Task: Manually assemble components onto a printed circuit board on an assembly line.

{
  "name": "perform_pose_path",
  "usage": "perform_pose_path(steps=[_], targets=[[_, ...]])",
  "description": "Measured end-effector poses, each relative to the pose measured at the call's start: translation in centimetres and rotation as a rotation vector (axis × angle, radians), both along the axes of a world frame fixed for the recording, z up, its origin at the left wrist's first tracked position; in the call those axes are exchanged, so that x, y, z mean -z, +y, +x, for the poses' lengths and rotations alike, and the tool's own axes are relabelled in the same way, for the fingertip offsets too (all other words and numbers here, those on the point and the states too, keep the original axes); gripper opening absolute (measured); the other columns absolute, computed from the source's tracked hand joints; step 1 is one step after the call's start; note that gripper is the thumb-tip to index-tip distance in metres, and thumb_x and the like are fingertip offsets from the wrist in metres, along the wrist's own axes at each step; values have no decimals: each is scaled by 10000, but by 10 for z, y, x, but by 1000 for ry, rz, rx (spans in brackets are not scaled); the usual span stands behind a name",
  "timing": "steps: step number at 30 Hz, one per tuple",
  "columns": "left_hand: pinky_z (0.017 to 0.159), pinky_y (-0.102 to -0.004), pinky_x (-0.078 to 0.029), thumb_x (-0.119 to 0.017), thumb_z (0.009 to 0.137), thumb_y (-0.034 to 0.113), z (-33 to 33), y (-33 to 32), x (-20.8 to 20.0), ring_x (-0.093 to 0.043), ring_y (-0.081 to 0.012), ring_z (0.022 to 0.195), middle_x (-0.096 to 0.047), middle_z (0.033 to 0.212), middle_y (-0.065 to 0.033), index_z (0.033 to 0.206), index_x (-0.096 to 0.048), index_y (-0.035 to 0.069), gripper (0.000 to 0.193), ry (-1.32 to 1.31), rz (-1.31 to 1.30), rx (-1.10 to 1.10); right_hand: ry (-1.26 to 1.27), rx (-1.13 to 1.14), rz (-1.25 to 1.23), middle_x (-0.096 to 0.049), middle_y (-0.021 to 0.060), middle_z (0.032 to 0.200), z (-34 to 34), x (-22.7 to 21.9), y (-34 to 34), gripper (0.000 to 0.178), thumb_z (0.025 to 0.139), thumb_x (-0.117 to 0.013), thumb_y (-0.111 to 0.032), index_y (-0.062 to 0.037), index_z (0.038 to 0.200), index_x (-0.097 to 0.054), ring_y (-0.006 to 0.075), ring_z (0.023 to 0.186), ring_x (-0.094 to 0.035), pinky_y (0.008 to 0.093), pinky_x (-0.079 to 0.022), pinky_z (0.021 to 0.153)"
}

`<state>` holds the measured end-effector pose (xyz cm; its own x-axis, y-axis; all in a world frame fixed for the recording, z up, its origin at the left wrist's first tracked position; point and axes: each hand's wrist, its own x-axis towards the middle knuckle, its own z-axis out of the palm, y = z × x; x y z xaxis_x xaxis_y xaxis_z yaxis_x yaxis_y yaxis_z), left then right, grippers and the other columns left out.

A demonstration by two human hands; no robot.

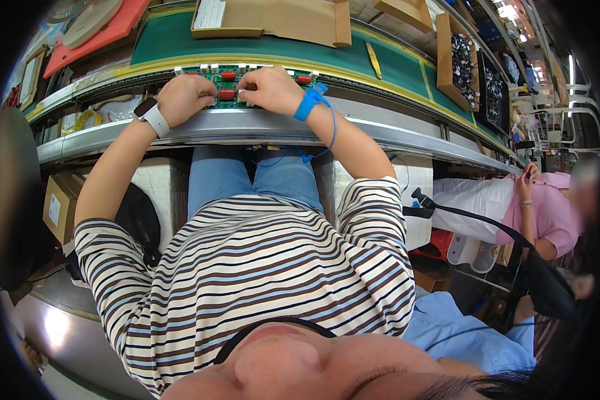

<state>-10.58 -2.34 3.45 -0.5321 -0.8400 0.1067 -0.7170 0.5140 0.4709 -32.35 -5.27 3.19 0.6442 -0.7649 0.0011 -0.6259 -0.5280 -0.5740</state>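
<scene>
A green circuit board (pixel 247 69) with red block-shaped components (pixel 227 95) and white connectors along its far edge lies on the rail of the bench in front of me. My left hand (pixel 185 99), with a watch on its wrist, bends over the board's left part, fingers closed and tips down by the red components. From the other side my right hand (pixel 273 90) reaches over the board, thumb and forefinger pinched close to the same components. A blue wrist strap (pixel 307 105) with a coiled cord circles that wrist. Anything small between the fingertips is hidden.
Beyond the board runs a green bench surface (pixel 407 73) holding an open cardboard box (pixel 300 20) and a yellow knife-like tool (pixel 373 60). A carton of dark parts (pixel 455 63) stands at right. Metal rails (pixel 413 138) edge the bench. A person in pink (pixel 543 207) is at far right.
</scene>
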Motion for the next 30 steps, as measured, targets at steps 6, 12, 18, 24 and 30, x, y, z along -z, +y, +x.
perform_pose_path(steps=[6, 12, 18, 24, 30], targets=[[675, -358, -464, -627, 731, 128, 2, -3, 1, -596, -281, 726, -614, 760, -122, 821, -644, 42, 125, 13, 18, 8, 35, -11, -26, -660, 103, 774, 0, 7, -2, 233, 718, -597, -291, -115, 838, -692, 257, 768, -607, 380, -389, 746], [684, -358, -469, -617, 738, 119, 3, -1, 6, -600, -282, 753, -621, 785, -123, 836, -646, 45, 126, -6, 14, 3, 28, 4, -13, -658, 106, 769, 2, 6, 0, 227, 717, -608, -289, -113, 834, -691, 263, 763, -606, 379, -384, 751], [695, -359, -474, -605, 751, 133, 2, 3, 4, -601, -279, 770, -626, 807, -115, 863, -652, 52, 145, -10, -15, 13, 56, 2, -35, -659, 100, 777, 2, 8, 0, 223, 719, -609, -297, -121, 828, -691, 259, 773, -606, 373, -377, 755], [702, -362, -474, -597, 760, 154, -4, 10, 3, -599, -284, 772, -622, 809, -116, 877, -648, 54, 162, -82, -60, -37, 29, -31, -161, -647, 121, 712, 3, 11, 1, 235, 726, -619, -283, -81, 824, -689, 256, 665, -615, 340, -467, 663], [722, -360, -476, -586, 773, 139, 3, 10, 5, -600, -285, 792, -629, 834, -110, 917, -655, 66, 176, -29, -54, -6, 76, -16, -111, -656, 80, 758, 3, 11, 3, 195, 726, -617, -297, -136, 812, -688, 246, 786, -601, 368, -365, 753]])
